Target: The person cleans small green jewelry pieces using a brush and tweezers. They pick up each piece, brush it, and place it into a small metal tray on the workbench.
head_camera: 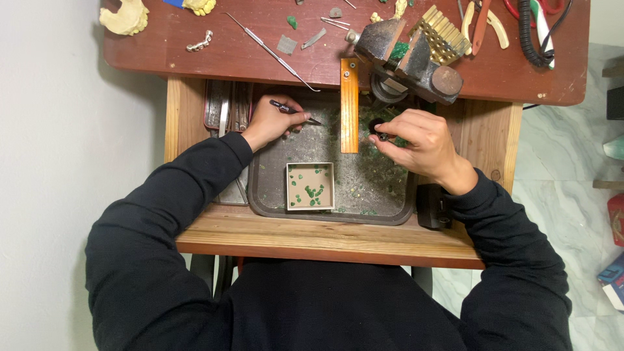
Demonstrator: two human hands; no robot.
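A person in black long sleeves works over a dark, scuffed metal tray (364, 188) set in the pull-out wooden drawer (325, 237) of a reddish-brown workbench (214, 52). The left hand (270, 120) pinches a slim black pointed tool (294, 111), its tip aimed toward the tray's middle, fingers pressed together around the shaft. The right hand (416, 140) pinches a small dark round piece (379, 128) between thumb and fingertips, just beside an upright orange wooden bench peg (349, 104) that juts over the tray; what the piece is cannot be told.

Near the tray's front edge, between the two forearms, sits a small square cardboard box (310, 186), open-topped, with a scatter of bright green chips on its pale floor. More green crumbs speckle the tray around it, thickest toward the right.

On the benchtop above stand a heavy dark metal vise (409, 62), a long thin steel probe (273, 52), pale yellow dental plaster casts (127, 16), a yellow-handled pair of pliers (484, 26) and a coiled black cord (533, 36). A plain white wall flanks the bench on the left; grey-veined marble floor (559, 162) shows on the right.
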